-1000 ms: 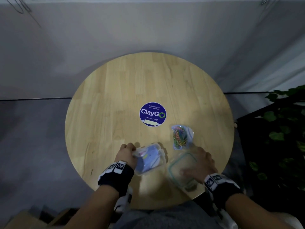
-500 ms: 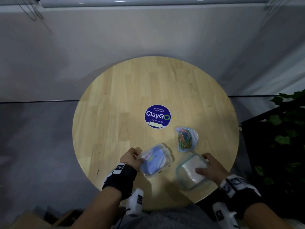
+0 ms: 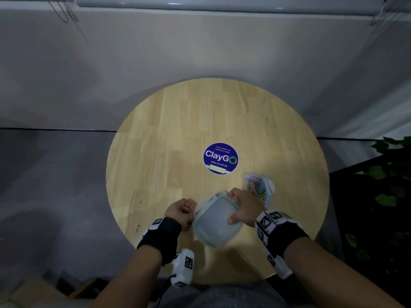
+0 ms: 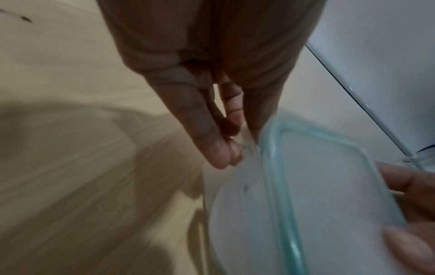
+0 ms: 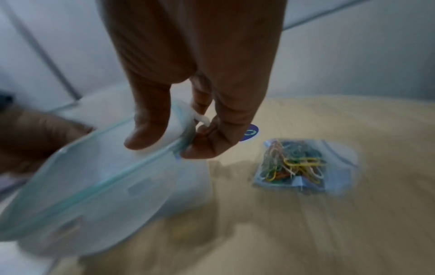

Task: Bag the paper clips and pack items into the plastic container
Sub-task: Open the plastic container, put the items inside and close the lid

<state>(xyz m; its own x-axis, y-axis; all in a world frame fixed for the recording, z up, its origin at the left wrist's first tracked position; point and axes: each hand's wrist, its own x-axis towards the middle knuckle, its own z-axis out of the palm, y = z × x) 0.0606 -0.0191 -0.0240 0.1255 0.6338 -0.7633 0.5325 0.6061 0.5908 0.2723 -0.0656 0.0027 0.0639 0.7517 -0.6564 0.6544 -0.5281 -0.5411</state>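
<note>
Head view: both hands (gripping) hold the lid (image 3: 216, 221).

Far half of the table (image 3: 178, 121) lies bare; the clip bag (image 3: 259, 186) — just right of the hands — blocks there.

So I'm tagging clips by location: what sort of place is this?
Probably a shared office pantry or break area. The round wooden table carries a "ClayGo" sticker about keeping pantries clean, a plain wall stands behind, and a leafy plant stands to the right.
</note>
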